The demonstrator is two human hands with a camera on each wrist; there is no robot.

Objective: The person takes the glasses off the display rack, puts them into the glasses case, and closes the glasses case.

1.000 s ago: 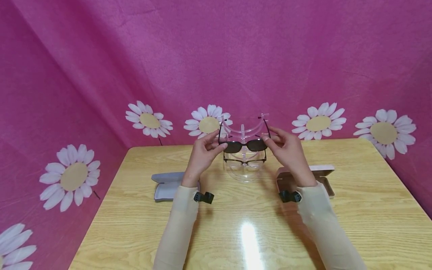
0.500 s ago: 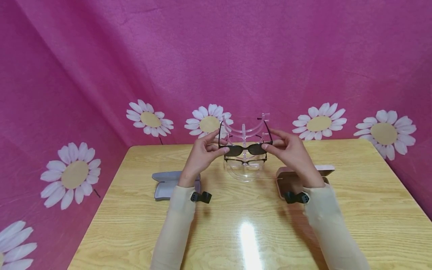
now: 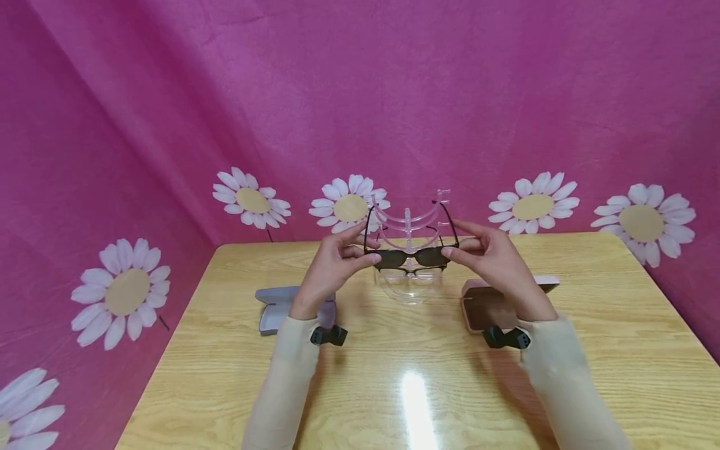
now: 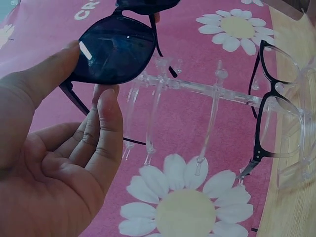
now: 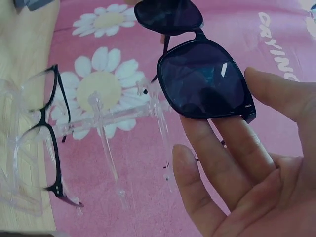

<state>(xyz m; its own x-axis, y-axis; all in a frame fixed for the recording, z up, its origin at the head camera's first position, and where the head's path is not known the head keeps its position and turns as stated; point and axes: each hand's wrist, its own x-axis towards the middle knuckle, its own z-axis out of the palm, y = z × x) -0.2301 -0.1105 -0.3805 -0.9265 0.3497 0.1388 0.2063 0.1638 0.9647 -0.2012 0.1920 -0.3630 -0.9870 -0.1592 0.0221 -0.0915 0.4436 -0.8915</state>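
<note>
A pair of dark sunglasses (image 3: 392,258) is held between both hands, its temples pointing back to a clear plastic display stand (image 3: 408,217). My left hand (image 3: 332,269) pinches one outer corner of the frame, thumb in front and fingers behind. At the opposite corner, my right hand (image 3: 497,262) grips in the same way. Whether the temple tips touch the stand, I cannot tell. Lower on the stand rests a pair of black-rimmed eyeglasses (image 4: 258,123) with clear lenses; in the head view the sunglasses partly cover them.
On the wooden table (image 3: 377,387), an opened grey glasses case (image 3: 274,317) lies on the left, partly behind the left wrist. An opened brown-lined case (image 3: 482,309) lies on the right, partly behind the right forearm. A pink flowered cloth (image 3: 360,94) hangs behind the stand.
Both hands have drawn the sunglasses toward me and slightly down, away from the stand's upper part. The hands have spread a little apart. The eyeglasses and cases stay put.
</note>
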